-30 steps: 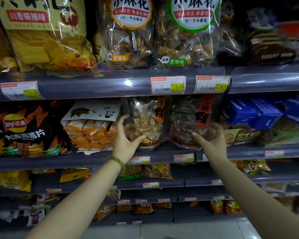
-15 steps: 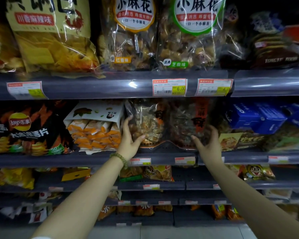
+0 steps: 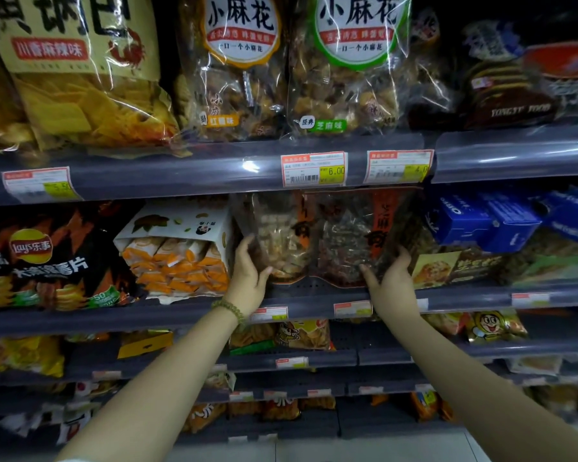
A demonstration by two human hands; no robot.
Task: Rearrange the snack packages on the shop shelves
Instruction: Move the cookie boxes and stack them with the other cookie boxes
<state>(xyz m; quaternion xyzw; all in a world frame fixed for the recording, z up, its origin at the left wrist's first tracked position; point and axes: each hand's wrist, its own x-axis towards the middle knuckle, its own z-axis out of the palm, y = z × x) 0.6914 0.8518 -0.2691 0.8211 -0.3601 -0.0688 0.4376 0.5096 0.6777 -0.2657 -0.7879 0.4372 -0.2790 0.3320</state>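
Two clear snack bags stand side by side on the middle shelf point(image 3: 314, 296). The left bag point(image 3: 281, 235) holds pale pieces and the right bag point(image 3: 346, 248) holds dark pieces; both carry an orange strip. My left hand point(image 3: 247, 276) grips the pale bag's lower left edge, thumb in front and fingers along its side. My right hand point(image 3: 392, 280) grips the dark bag's lower right edge the same way. A bead bracelet point(image 3: 229, 310) sits on my left wrist.
A white box of orange packets point(image 3: 181, 255) stands just left of my left hand, with a black Lay's bag point(image 3: 30, 258) beyond it. Blue boxes point(image 3: 481, 221) lie right of the dark bag. Large bags point(image 3: 241, 68) fill the upper shelf, and price tags point(image 3: 314, 170) hang above.
Both hands have reached further into the shelf and closed in on the two bags' outer edges. The bags now stand deeper under the upper shelf, and the view has come closer.
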